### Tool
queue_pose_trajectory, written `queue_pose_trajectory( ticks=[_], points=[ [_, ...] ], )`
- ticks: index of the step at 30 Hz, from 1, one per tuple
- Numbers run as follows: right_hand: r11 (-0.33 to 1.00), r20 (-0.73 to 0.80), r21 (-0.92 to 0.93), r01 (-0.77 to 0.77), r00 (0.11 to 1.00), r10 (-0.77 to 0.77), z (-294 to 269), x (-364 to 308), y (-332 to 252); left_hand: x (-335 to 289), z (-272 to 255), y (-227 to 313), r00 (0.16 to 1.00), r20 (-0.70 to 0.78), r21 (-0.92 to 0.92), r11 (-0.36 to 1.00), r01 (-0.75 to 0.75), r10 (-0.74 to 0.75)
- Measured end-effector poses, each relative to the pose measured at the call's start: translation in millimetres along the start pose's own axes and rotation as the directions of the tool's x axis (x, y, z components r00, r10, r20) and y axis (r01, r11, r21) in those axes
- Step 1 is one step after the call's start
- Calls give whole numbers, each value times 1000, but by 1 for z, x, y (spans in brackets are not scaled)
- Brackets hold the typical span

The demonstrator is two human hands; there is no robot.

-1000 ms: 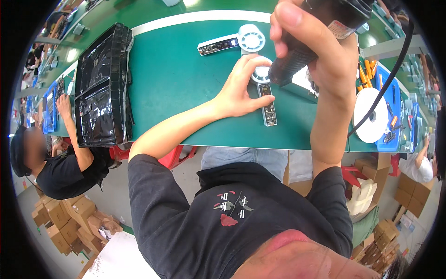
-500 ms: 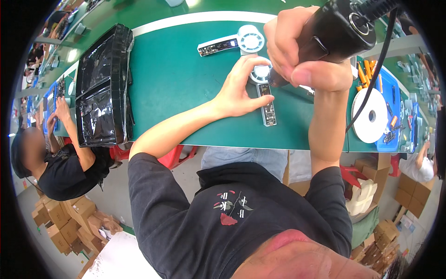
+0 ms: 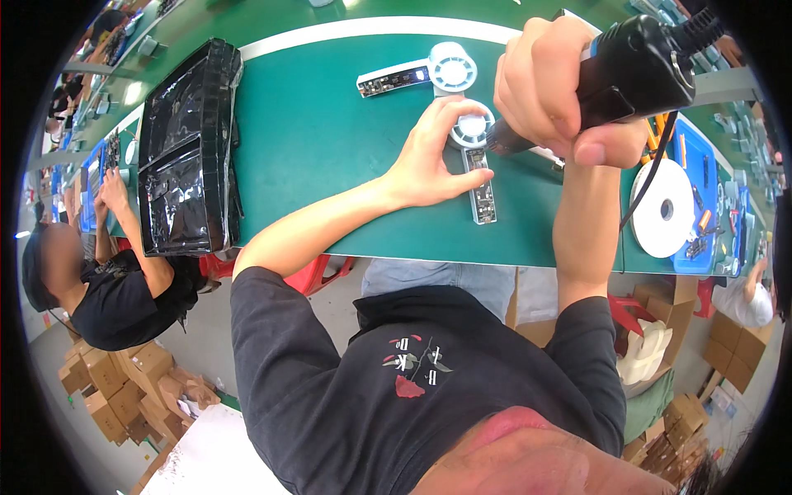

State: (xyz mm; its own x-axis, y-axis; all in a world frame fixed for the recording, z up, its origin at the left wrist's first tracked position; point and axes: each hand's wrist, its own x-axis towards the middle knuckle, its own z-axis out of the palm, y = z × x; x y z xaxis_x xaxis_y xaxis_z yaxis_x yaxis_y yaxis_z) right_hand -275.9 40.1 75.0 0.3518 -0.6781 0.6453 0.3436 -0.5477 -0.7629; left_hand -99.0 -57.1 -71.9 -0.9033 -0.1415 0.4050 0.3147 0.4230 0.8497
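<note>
A small white handheld fan [image 3: 482, 194] lies on the green table with its handle pointing toward me and a circuit board exposed in it. My left hand [image 3: 422, 165] is closed around it, fingers curled over the round fan head and thumb against the handle. In my right hand [image 3: 540, 82] is a black corded electric screwdriver [image 3: 637, 73], gripped round its body. It leans steeply sideways, its nose beside the junction of fan head and handle; whether the bit touches cannot be told. Just beyond, a second fan [image 3: 453, 70] lies with its handle toward the left, its board also bare.
A black plastic-lined tray [image 3: 186, 153] stands at the table's left. On the right are a white reel [image 3: 662, 208] and a blue tray [image 3: 700, 169] with orange and small dark parts. The screwdriver's cord hangs beside the reel. A co-worker [image 3: 124, 285] sits at left.
My right hand and the screwdriver have shifted slightly to the right, and the tool tilts further over. My left hand keeps its hold on the fan.
</note>
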Motion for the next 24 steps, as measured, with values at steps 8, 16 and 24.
queue_pose_trajectory(
  ticks=[8, 16, 24],
  points=[
    [984, -364, -143, -108, 930, 49, 34, 1, 10, -5, -1, -8, 999, 31, 12, 1000, -25, 25],
    [846, -828, -504, -173, 376, -416, 84, -4, -84, 1, -2, 5, 997, -11, 101, 992, -71, 73],
    [623, -794, -560, -546, 139, -592, 101, -12, -80, 0, 2, 4, 998, -15, 175, 982, -65, 68]
  ],
)
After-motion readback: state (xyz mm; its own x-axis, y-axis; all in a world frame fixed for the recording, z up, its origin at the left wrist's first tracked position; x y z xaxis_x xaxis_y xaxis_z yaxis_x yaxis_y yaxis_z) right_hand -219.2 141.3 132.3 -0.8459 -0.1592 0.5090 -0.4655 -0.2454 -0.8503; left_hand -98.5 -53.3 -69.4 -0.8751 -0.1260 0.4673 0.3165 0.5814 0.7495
